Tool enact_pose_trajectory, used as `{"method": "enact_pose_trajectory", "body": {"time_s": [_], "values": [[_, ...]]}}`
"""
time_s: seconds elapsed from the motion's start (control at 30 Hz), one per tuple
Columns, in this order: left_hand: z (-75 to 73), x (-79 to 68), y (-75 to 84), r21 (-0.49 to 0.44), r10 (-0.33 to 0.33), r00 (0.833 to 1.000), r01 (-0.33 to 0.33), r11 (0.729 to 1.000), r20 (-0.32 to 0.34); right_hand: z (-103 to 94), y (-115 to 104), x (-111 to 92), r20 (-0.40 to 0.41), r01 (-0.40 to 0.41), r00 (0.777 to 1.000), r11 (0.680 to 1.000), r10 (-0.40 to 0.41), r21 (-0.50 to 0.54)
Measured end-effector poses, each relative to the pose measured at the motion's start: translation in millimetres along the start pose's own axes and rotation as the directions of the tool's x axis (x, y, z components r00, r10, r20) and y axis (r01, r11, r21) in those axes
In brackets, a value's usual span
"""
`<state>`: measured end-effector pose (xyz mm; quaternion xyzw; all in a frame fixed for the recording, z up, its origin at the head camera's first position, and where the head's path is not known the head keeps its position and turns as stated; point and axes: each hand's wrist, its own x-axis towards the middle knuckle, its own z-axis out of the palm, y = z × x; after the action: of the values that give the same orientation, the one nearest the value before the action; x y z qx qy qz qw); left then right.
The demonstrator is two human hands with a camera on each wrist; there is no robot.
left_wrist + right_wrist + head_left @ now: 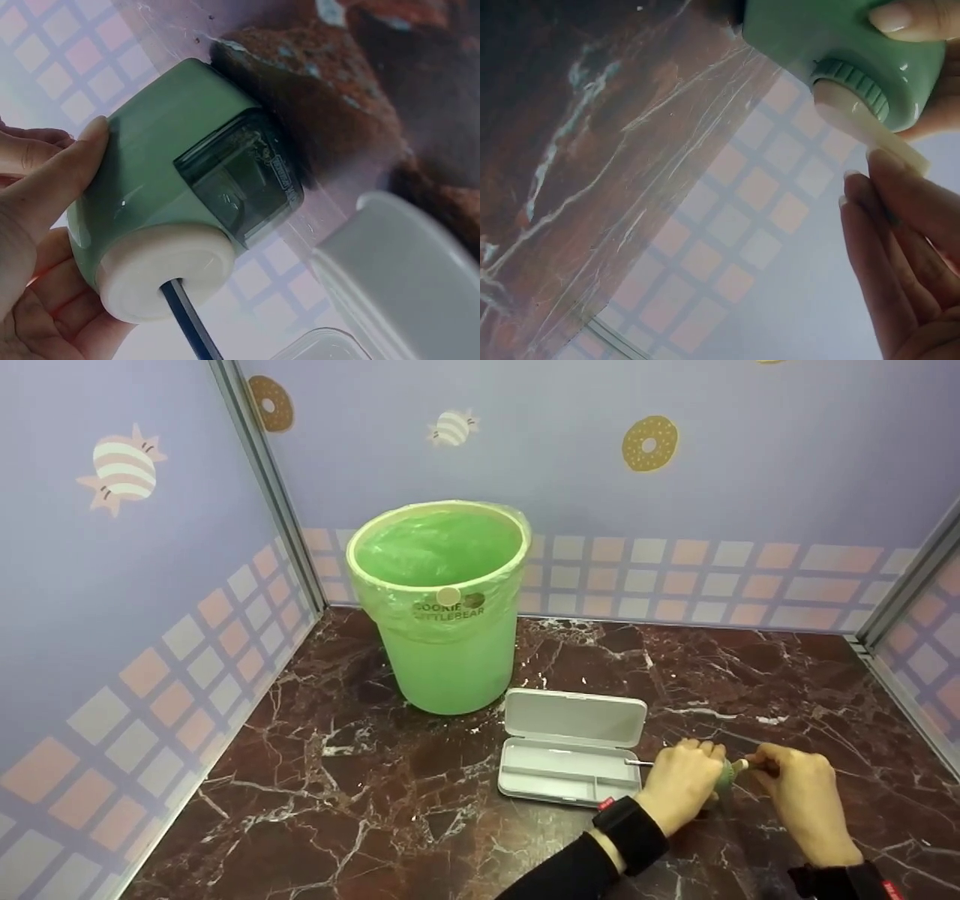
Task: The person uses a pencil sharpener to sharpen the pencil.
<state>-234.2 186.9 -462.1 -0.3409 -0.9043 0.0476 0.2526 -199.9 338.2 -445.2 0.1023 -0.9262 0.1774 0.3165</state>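
In the left wrist view, my left hand (45,225) grips a green pencil sharpener (150,165) with a cream front ring and a dark see-through shavings drawer. A dark pencil (191,322) sticks into the hole in that ring. My right hand (907,255) holds the cream crank handle (870,131) at the sharpener's back by its end. Seen from the head, my left hand (686,780) hides most of the sharpener, and the pencil (637,763) points left over the case. My right hand (806,795) is at the crank side.
Just left of the hands lies a grey-white pencil case (551,787) with its lid raised and divided compartments. Behind it stands a green trash bin (450,675) with a clear liner. Patterned panels (570,495) enclose the dark marbled tabletop (390,825).
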Motion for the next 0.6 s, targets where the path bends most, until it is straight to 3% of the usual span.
{"method": "enact_pose_trajectory", "body": {"time_s": [0.37, 0.6], "values": [[3.0, -0.3, -1.1, -0.009, 0.013, 1.0, -0.013, 1.0, 0.005, 2.8, -0.5, 6.2, 0.014, -0.049, 0.999, 0.999, 0.049, 0.017], [2.5, -0.6, -1.6, -0.012, 0.022, 1.0, -0.022, 1.0, 0.01, 9.6, 3.1, 14.6, 0.003, -0.036, 0.999, 0.999, 0.036, -0.003]]}}
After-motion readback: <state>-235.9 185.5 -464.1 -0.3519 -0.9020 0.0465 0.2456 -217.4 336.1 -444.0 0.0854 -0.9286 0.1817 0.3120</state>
